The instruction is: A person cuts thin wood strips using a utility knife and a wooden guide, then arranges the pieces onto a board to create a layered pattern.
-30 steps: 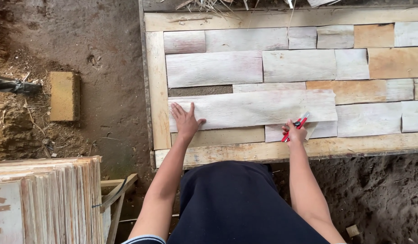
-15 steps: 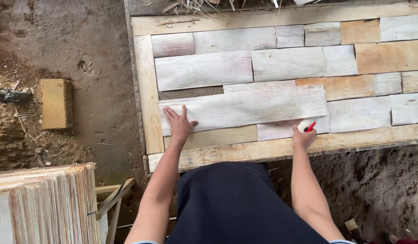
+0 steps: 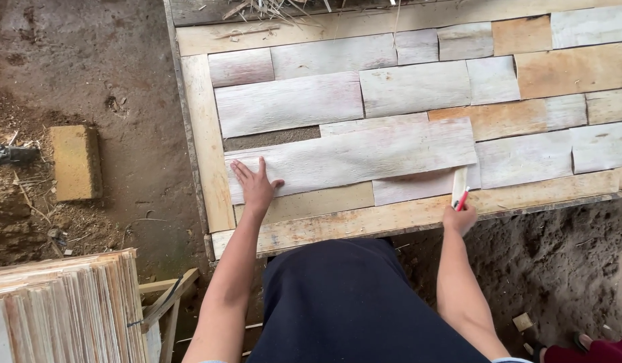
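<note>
Pale wood veneer covered the frame [image 3: 207, 141] in front of us, laid in flat rectangular pieces like brickwork, some whitish and chalky, some orange-tan, all with fine grain running along their length. We took the long sheet [image 3: 365, 154] as our landmark: it lay across the lower middle of the frame, its long axis running left to right with a slight tilt upward toward the right. Our left hand [image 3: 256, 187] rested flat on that sheet's left end, fingers spread wide and pressing it down, thumb out to the side. Our right hand [image 3: 460, 218] sat just below the sheet's right end, at the frame's near rail, fingers closed around a red-handled knife [image 3: 461, 190] whose pale blade pointed up and met the sheet's right edge. So the sheet stretched away to the right of the left fingers and to the upper left of the right ones, with the right hand nearer the end being worked. A gap of bare dark board [image 3: 270, 138] showed just above the sheet's left half. Well to the left of the sheet a yellowish block [image 3: 75, 163] lay on packed earth, and below-left stood a stack of thin veneer pieces [image 3: 62, 309] on edge. Our dark skirt [image 3: 351, 302] filled the near foreground.
</note>
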